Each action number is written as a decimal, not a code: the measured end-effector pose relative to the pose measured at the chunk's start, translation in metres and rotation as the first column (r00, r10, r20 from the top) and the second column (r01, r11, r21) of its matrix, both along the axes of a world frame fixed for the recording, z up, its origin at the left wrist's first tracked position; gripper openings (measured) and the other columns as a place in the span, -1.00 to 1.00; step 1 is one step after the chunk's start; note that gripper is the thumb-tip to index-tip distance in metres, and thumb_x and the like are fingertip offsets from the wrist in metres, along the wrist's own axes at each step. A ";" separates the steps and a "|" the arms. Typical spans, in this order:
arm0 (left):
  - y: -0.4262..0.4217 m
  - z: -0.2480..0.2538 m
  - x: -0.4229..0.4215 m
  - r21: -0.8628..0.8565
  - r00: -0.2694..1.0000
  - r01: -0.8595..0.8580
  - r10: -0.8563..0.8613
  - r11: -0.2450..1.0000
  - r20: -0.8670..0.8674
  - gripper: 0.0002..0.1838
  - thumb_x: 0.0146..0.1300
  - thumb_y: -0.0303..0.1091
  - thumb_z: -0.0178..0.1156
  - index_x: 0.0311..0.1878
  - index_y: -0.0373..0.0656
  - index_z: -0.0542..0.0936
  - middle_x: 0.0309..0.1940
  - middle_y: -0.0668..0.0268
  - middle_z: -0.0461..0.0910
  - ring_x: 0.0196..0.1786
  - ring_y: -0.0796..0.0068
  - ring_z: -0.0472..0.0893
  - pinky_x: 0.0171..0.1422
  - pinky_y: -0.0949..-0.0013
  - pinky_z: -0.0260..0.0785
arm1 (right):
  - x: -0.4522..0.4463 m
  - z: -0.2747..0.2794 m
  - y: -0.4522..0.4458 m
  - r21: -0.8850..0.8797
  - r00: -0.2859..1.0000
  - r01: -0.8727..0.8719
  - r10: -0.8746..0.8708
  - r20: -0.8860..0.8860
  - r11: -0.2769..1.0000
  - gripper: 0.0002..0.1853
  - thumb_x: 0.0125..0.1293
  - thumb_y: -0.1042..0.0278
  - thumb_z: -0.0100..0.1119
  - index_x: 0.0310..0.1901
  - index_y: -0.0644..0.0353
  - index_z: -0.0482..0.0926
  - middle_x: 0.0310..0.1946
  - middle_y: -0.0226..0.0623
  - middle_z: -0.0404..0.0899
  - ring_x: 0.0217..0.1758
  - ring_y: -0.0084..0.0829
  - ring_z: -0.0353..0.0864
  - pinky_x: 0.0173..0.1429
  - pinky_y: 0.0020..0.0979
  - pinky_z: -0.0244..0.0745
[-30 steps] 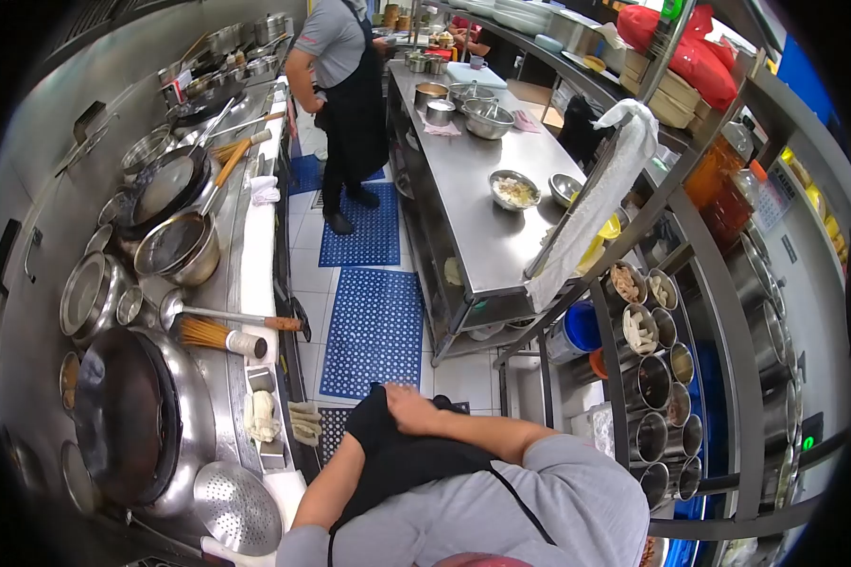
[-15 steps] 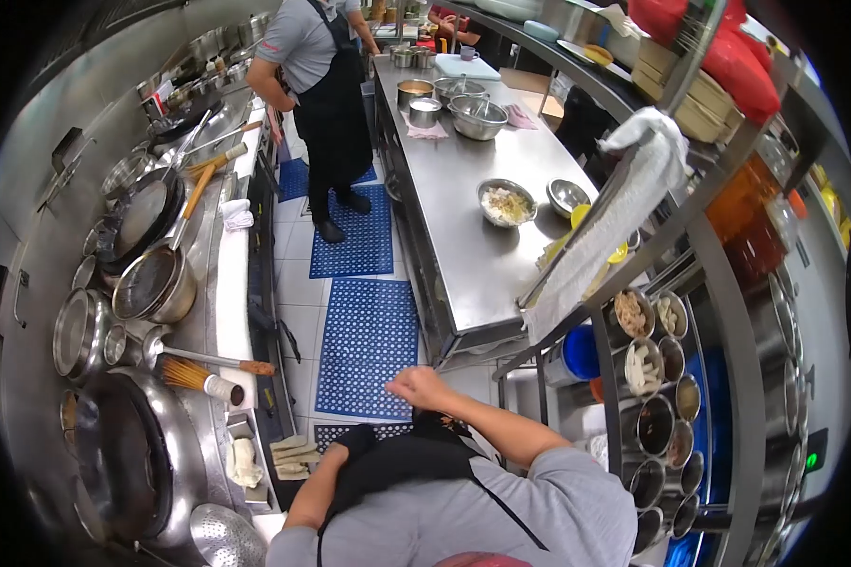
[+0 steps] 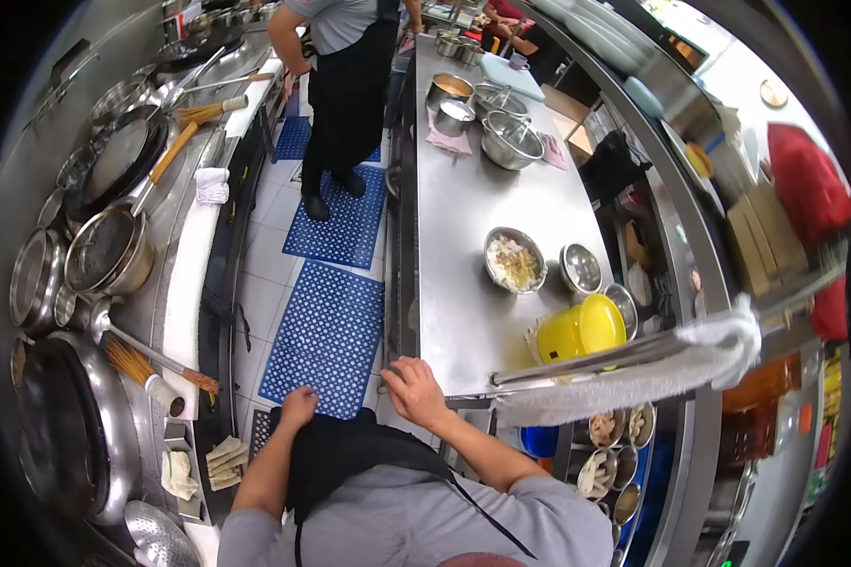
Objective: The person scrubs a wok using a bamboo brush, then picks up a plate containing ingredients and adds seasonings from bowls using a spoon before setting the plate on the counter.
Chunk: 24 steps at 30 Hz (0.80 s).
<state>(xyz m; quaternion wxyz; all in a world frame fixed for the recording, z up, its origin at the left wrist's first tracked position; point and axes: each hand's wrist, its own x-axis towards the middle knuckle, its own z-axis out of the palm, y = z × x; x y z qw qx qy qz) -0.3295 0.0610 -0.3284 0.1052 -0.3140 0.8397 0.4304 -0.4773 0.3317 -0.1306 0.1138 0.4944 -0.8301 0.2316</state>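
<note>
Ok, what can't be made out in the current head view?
All in the head view:
Co-worker: head cut off by top edge.
Skimmer: lower part cut off by bottom edge.
Steel table: near right corner hidden behind hanging towel.
Left hand: palm hidden by its own back; grip unclear.
Yellow container: dark mark too small to read.

No lettering can be read (the dark mark (image 3: 552, 357) on the yellow container (image 3: 571, 333) is too small).
</note>
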 end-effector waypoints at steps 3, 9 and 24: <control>0.053 -0.022 -0.034 0.271 0.981 0.190 -0.191 0.944 -0.024 -0.60 0.25 -0.10 0.29 0.05 -0.14 0.70 -0.07 0.10 0.74 0.00 0.15 0.72 0.17 0.19 0.52 | -0.005 -0.006 0.002 0.087 1.000 -0.007 0.008 -0.011 0.996 -0.71 0.17 0.35 0.34 -0.06 0.18 0.63 -0.22 -0.21 0.56 -0.05 -0.16 0.58 0.16 -0.19 0.46; 0.037 -0.024 -0.065 0.315 0.620 0.721 -0.778 0.617 0.105 -0.56 0.34 0.00 0.18 0.08 -0.13 0.70 0.04 0.07 0.70 0.09 0.13 0.69 0.22 0.17 0.49 | -0.001 -0.015 -0.006 0.145 0.996 0.069 -0.060 -0.068 0.987 -0.83 0.20 0.30 0.36 -0.20 0.12 0.65 -0.52 -0.32 0.51 -0.35 -0.28 0.58 0.09 -0.26 0.49; -0.058 -0.061 -0.015 -0.017 0.889 0.361 -0.339 0.932 0.307 -0.54 0.23 -0.15 0.18 0.09 -0.26 0.66 0.14 -0.14 0.58 0.24 -0.16 0.54 0.35 0.03 0.41 | -0.009 -0.023 0.002 0.190 0.992 -0.015 0.038 -0.121 0.982 -0.83 0.15 0.20 0.42 -0.32 0.05 0.66 -0.54 -0.36 0.49 -0.36 -0.30 0.57 0.09 -0.22 0.50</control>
